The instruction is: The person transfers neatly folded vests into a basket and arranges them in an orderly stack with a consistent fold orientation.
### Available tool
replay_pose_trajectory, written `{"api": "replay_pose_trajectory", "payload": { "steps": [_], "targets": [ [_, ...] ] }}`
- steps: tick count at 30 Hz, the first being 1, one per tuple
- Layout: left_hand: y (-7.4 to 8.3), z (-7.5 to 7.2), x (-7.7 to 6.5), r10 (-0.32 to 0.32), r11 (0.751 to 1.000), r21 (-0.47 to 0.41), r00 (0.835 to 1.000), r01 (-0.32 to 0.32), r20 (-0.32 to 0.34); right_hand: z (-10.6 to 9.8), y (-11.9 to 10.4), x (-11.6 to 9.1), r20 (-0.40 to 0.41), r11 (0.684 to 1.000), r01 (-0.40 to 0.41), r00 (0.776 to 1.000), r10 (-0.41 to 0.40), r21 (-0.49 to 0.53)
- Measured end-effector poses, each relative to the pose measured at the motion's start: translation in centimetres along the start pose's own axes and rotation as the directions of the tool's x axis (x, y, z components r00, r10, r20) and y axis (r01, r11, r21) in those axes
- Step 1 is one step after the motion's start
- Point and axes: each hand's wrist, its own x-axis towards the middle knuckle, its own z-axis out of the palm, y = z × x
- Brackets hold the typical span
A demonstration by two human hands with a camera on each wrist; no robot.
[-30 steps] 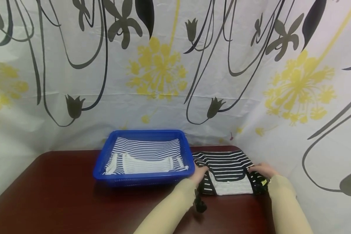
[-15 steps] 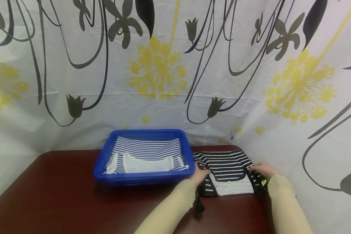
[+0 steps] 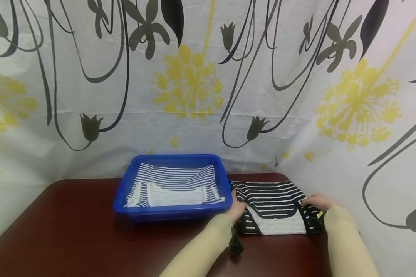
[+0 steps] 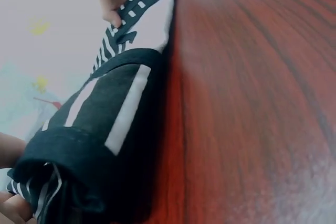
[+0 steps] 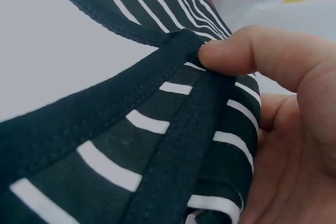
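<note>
A folded black-and-white striped shirt (image 3: 274, 196) with a plain light panel lies on the table, right of the basket. My left hand (image 3: 236, 208) grips its left edge, close by the basket's side; in the left wrist view the thumb (image 4: 9, 151) and fingertips show at the frame's edge, with the rolled hem between them. At the other end, my right hand (image 3: 319, 201) pinches the shirt's right side. The right wrist view shows that thumb (image 5: 231, 53) pressing on top near the dark trim, while the other fingers go underneath, partly hidden.
A blue plastic basket (image 3: 173, 209) holds a folded white-and-dark striped garment (image 3: 176, 184). The dark red wooden table (image 3: 72, 231) extends to the left and front. A patterned curtain (image 3: 194, 138) hangs behind the table and along its right side.
My right hand has shifted a little to the right with the shirt's right side, so the shirt spreads slightly wider. The left hand stays at the left edge. The basket stays put.
</note>
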Motion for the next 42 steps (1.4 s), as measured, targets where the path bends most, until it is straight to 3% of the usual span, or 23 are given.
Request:
{"api": "replay_pose_trajectory", "payload": {
  "steps": [8, 15, 19, 24, 29, 35, 42],
  "targets": [
    [-0.4, -0.3, -0.6, -0.063, 0.989, -0.137, 0.997, 0.056, -0.044, 0.0, -0.3, -0.9, 0.021, 1.0, 0.014, 1.0, -0.014, 0.004],
    [0.0, -0.7, -0.8, -0.121, 0.988, -0.093, 0.991, 0.126, 0.051, -0.1, 0.0, -0.9, 0.046, 1.0, 0.027, 0.999, -0.028, 0.016],
    [0.1, -0.5, -0.7, -0.113, 0.993, -0.03, 0.989, 0.116, 0.091, -0.4, 0.1, -0.8, 0.061, 0.998, 0.058, 0.996, -0.06, 0.032],
    [0.2, -0.3, -0.5, -0.095, 0.995, 0.0, 0.991, 0.096, 0.09, -0.6, 0.2, -0.9, 0.026, 0.998, 0.059, 0.998, -0.059, 0.005],
    [0.5, -0.2, -0.6, -0.094, 0.995, -0.019, 0.991, 0.096, 0.098, -0.9, 0.2, -1.3, -0.009, 0.999, 0.043, 0.999, -0.043, -0.028],
    [0.8, -0.1, -0.8, -0.079, 0.996, -0.021, 0.993, 0.081, 0.092, -1.5, 0.0, -2.3, 0.004, 0.997, 0.077, 0.997, -0.077, -0.004],
    [0.7, 0.3, -0.8, -0.068, 0.994, -0.079, 0.994, 0.074, 0.08, -2.5, 0.7, -3.1, -0.016, 0.995, 0.086, 0.996, -0.087, -0.049]
  ]
}}
